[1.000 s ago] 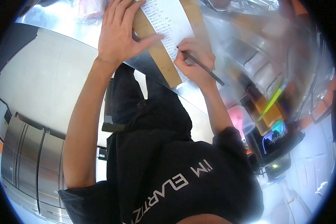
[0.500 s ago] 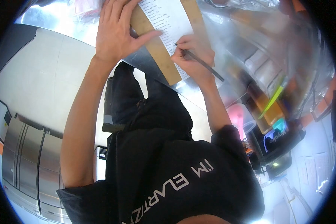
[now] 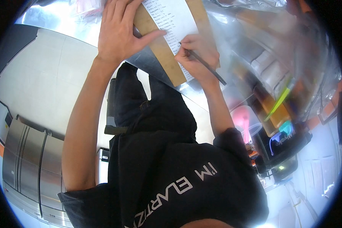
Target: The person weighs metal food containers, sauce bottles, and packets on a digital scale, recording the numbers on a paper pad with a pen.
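Note:
A long white strip of paper (image 3: pixel 175 17) with lines of handwriting lies on a brown board (image 3: pixel 161 62), which rests on a shiny metal table. My right hand (image 3: pixel 199 55) is closed around a dark pen (image 3: pixel 205 64), its tip at the written lines near the paper's left side. My left hand (image 3: pixel 119 32) lies flat and open at the board's left edge, fingers pointing away from me. Its thumb stretches across the board and touches the paper's left edge. The far end of the paper runs out of the top of the view.
To the right stand a clear plastic cup (image 3: pixel 254 123) with a pink utensil, a neon-yellow tool (image 3: pixel 281 99) and a black appliance (image 3: pixel 281 148). Clear plastic wrapping (image 3: pixel 247 3) lies at the far side. A steel refrigerator (image 3: pixel 30 163) stands at the lower left.
The pen's rear end has swung slightly left and down with a small movement of my right hand. My left hand stays in place on the board.

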A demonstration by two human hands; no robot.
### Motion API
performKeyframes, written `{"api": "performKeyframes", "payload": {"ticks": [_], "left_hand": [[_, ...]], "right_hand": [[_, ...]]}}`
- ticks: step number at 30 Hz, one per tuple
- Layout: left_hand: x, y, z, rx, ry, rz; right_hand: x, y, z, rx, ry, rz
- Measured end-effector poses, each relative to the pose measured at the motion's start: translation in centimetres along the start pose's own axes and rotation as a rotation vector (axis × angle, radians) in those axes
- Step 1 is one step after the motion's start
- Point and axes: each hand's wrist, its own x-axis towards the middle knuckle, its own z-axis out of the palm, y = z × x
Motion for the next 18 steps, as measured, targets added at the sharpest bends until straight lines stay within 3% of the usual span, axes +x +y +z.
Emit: {"api": "performKeyframes", "payload": {"ticks": [6, 18], "left_hand": [[0.33, 0.52, -0.59, -0.001, -0.053, -0.026], [0.19, 0.18, -0.25, -0.016, -0.033, -0.013]], "right_hand": [[0.54, -0.21, -0.42, -0.011, -0.006, -0.075], [-0.21, 0.16, -0.76, 0.093, -0.03, 0.048]]}}
